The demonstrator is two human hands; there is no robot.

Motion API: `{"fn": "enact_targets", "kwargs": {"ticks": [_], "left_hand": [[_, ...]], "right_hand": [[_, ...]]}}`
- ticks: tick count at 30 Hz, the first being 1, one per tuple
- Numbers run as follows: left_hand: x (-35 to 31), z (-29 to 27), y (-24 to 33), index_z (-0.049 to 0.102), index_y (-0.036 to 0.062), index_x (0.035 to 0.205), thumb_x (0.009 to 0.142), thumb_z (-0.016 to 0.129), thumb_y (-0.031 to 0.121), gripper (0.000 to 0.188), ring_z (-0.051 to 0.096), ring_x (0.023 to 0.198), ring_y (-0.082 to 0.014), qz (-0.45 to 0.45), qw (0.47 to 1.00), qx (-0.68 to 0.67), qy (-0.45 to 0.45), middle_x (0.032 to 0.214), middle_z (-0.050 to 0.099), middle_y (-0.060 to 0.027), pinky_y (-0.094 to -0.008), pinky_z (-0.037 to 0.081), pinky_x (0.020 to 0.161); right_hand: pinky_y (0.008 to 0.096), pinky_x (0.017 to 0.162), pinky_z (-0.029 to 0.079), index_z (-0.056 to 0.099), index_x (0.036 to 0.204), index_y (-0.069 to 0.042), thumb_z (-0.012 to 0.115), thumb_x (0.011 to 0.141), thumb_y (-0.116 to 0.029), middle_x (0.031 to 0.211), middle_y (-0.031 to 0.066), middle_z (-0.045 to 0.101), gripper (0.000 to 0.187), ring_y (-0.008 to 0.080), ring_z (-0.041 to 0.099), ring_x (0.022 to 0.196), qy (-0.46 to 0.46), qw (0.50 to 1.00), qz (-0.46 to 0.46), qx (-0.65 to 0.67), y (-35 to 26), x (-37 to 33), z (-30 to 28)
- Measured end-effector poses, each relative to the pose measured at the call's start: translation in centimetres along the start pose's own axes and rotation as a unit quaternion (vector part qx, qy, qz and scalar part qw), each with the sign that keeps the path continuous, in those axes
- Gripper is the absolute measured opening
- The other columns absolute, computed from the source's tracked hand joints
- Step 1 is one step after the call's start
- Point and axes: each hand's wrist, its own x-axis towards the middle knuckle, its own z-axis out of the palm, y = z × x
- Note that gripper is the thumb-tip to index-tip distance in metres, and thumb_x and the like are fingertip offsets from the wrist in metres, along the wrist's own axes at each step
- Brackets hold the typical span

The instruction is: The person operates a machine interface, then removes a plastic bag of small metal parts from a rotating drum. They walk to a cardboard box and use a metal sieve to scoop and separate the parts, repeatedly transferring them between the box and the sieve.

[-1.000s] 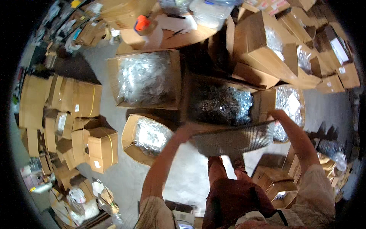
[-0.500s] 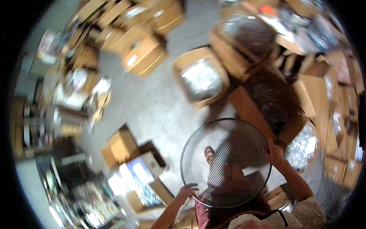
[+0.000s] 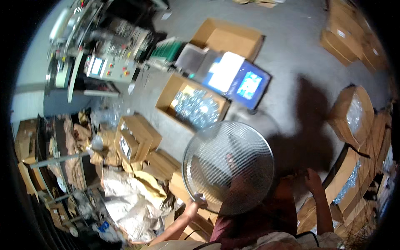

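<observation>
While left hand (image 3: 195, 205) holds one basket (image 3: 227, 167) (mesh) — right hand (image 3: 313, 182) hangs apart.

I get dim, uneven light: a screen (image 3: 250, 84) glares blue-white, silvery pieces (image 3: 198, 107) glint, and a dark shadow (image 3: 312, 116) lies across the floor (image 3: 291, 46) beside the mesh basket (image 3: 228, 166). Fine detail looks soft; fisheye curvature bends toward black corners.

One mesh basket (image 3: 252, 150), two hands (image 3: 194, 205), two lit screens (image 3: 250, 85), one blue-topped machine (image 3: 238, 86), one control panel (image 3: 117, 75).
</observation>
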Motion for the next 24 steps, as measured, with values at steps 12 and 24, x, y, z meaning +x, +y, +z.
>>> {"fn": "enact_targets", "kwargs": {"ticks": [12,24], "left_hand": [[12.3,-18.4,1.7,0.058,0.0022,0.093,0.081,0.053,0.020,0.022,0.057,0.080,-0.0231,-0.004,0.918,-0.353,0.179,0.089,0.059,-0.0099,-0.0390,0.050,0.074],[22.9,-19.5,0.6,0.059,-0.0035,0.100,0.068,0.056,0.003,0.033,0.060,0.080,-0.0236,-0.116,0.808,-0.468,0.339,0.084,0.062,-0.0102,-0.0344,0.049,0.072]], "right_hand": [[0.0476,0.086,0.046,0.029,0.138,-0.010,0.059,0.079,-0.006,0.136,0.0228,0.036,0.067,0.0415,0.050,0.110,-0.089,0.935,-0.335,-0.068,-40.4,32.4,15.9],[0.0698,0.092,0.037,0.022,0.144,-0.035,0.067,0.080,-0.026,0.153,0.0024,-0.006,0.079,0.0462,0.013,0.134,-0.196,0.595,-0.435,-0.647,-58.0,51.5,47.7]]}}
